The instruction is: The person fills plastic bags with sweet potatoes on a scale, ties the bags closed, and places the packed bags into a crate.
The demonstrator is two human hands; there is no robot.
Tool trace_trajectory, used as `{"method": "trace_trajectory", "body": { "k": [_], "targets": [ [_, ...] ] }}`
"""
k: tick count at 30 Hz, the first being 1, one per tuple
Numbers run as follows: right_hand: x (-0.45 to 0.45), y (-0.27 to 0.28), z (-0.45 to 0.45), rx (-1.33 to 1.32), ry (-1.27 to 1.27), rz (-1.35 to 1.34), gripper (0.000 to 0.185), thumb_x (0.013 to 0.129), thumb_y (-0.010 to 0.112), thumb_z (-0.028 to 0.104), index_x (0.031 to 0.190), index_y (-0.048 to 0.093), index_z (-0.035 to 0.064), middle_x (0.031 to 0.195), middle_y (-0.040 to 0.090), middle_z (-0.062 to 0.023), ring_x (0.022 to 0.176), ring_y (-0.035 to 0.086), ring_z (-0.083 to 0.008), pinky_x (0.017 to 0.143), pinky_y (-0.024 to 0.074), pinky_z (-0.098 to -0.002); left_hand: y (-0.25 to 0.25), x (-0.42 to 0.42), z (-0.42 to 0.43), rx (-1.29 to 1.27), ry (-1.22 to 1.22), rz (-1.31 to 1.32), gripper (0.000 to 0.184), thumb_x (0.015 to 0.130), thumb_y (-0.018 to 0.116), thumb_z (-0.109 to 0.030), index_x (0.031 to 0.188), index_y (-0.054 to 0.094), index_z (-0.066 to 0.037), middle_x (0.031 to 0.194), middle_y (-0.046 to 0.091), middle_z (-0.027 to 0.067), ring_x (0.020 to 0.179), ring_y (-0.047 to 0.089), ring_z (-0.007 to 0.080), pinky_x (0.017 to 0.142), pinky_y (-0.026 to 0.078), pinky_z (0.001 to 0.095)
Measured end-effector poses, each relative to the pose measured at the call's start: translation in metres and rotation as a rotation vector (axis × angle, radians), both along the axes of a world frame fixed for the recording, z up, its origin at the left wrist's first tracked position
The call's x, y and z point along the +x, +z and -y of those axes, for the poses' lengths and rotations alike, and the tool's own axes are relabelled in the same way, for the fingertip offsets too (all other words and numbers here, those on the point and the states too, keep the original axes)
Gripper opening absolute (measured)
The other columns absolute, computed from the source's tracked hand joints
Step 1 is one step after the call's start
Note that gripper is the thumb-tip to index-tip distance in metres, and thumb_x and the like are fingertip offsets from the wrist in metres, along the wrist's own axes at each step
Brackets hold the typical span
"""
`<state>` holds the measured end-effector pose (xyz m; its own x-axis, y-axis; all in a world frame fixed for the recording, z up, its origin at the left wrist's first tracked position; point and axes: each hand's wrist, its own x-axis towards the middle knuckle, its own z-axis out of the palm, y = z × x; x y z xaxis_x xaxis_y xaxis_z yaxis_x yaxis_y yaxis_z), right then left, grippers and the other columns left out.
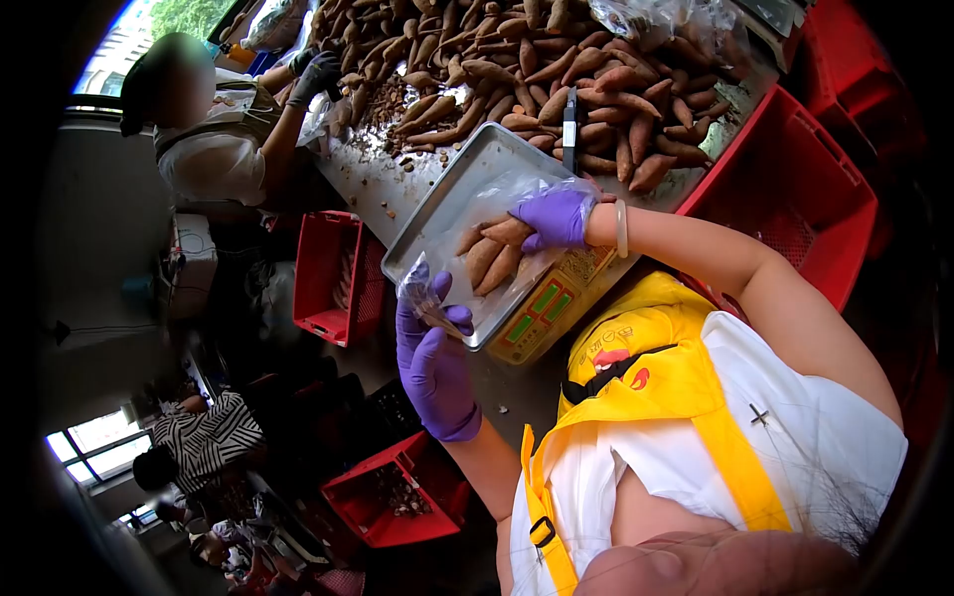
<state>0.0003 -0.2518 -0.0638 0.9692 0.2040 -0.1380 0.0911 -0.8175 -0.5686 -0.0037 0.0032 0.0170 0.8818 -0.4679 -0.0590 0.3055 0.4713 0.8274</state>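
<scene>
My left hand (435, 363), in a purple glove, pinches the edge of a clear plastic bag (425, 298) at the near left corner of a metal weighing tray (415, 224). My right hand (553, 219), also purple-gloved, closes round the end of a sweet potato (508, 231) at the bag's other side. Several more sweet potatoes (484, 260) lie together in the clear plastic on the tray. Beneath it, the yellow scale (517, 350) shows green displays (545, 310). The fingertips of my right hand are partly hidden.
A large heap of sweet potatoes (556, 60) covers the table behind the tray. A narrow black-and-silver object (569, 134) stands beside the tray. Red crates sit at the right (785, 199), left (328, 273) and below (397, 492). A gloved co-worker (224, 129) works across at left.
</scene>
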Motion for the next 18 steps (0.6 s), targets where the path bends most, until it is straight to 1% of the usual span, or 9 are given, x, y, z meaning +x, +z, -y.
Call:
{"method": "trace_trajectory", "body": {
  "k": [3,4,5,7,8,10,13,14,18],
  "targets": [
    [0.017,-0.009,-0.013,0.025,0.065,0.21,0.033,0.08,0.066,0.023,0.112,0.062,0.0144,0.101,0.066,-0.016,0.091,0.064,-0.0368,0.08,0.0508,-0.0421,0.005,0.007,0.005,0.034,0.062,0.078,0.061,0.082,0.055,-0.01,0.14,0.04,0.003,0.134,0.051,0.0218,0.095,0.061,0.0205,0.087,0.045,0.0309],
    [0.022,-0.021,-0.015,0.217,0.056,0.315,0.031,0.08,0.067,0.026,0.108,0.063,0.012,0.099,0.065,-0.0168,0.088,0.062,-0.0384,0.079,0.0509,-0.0404,0.006,0.01,0.003,0.029,0.059,0.085,0.06,0.083,0.054,-0.009,0.14,0.041,0.003,0.134,0.052,0.0218,0.097,0.061,0.0207,0.088,0.045,0.0316],
    [0.028,-0.032,-0.016,0.215,0.052,0.315,0.031,0.08,0.067,0.026,0.108,0.063,0.012,0.099,0.065,-0.0168,0.088,0.062,-0.0384,0.079,0.0509,-0.0404,0.007,0.013,0.002,0.026,0.057,0.093,0.06,0.083,0.054,-0.009,0.14,0.041,0.003,0.133,0.052,0.0218,0.098,0.06,0.021,0.088,0.045,0.0322],
    [0.038,-0.041,-0.018,0.458,0.267,0.392,0.027,0.087,0.062,0.011,0.114,0.063,0.0111,0.106,0.067,-0.0132,0.097,0.063,-0.0343,0.084,0.0494,-0.039,0.005,0.016,-0.001,0.037,0.035,0.12,0.059,0.084,0.055,-0.008,0.14,0.041,0.003,0.135,0.051,0.0206,0.101,0.06,0.0212,0.09,0.046,0.0333],
    [0.037,-0.045,-0.016,0.457,0.269,0.392,0.027,0.087,0.062,0.011,0.114,0.063,0.0111,0.106,0.067,-0.0132,0.097,0.063,-0.0343,0.084,0.0494,-0.039,0.002,0.016,-0.003,0.049,0.015,0.148,0.058,0.085,0.056,-0.007,0.14,0.041,0.003,0.136,0.051,0.0194,0.103,0.06,0.0215,0.091,0.046,0.0344],
    [0.03,-0.043,-0.009,0.791,0.024,-0.057,0.026,0.091,0.058,0.026,0.112,0.067,0.0136,0.101,0.069,-0.0097,0.089,0.064,-0.0245,0.082,0.0498,-0.0347,-0.005,0.01,-0.003,0.12,0.051,0.155,0.058,0.085,0.058,-0.006,0.14,0.041,0.002,0.137,0.05,0.0176,0.105,0.06,0.0215,0.093,0.047,0.035],
    [0.022,-0.045,0.002,0.63,-0.073,-0.012,0.028,0.095,0.053,0.025,0.119,0.066,0.0167,0.111,0.068,-0.0053,0.095,0.062,-0.0198,0.087,0.048,-0.0319,-0.021,0.002,-0.003,0.163,0.088,0.09,0.059,0.083,0.062,0.005,0.139,0.044,0.0,0.141,0.049,0.0122,0.106,0.061,0.0195,0.095,0.048,0.033],
    [0.025,-0.071,0.005,0.527,0.027,0.221,0.032,0.094,0.054,0.029,0.122,0.064,0.0174,0.114,0.067,-0.0083,0.096,0.063,-0.0231,0.091,0.046,-0.0313,-0.02,-0.001,0.0,0.19,0.098,0.107,0.059,0.083,0.061,0.006,0.139,0.045,-0.001,0.139,0.05,0.0115,0.105,0.061,0.0183,0.094,0.048,0.0323],
    [0.026,-0.044,-0.005,0.404,0.162,0.36,0.031,0.093,0.053,0.028,0.119,0.065,0.0156,0.111,0.067,-0.0138,0.096,0.063,-0.0292,0.09,0.047,-0.034,-0.015,-0.008,0.013,0.325,0.214,0.2,0.054,0.086,0.059,0.006,0.138,0.048,-0.002,0.129,0.058,0.009,0.102,0.061,0.0153,0.093,0.048,0.0298]
  ]
}}
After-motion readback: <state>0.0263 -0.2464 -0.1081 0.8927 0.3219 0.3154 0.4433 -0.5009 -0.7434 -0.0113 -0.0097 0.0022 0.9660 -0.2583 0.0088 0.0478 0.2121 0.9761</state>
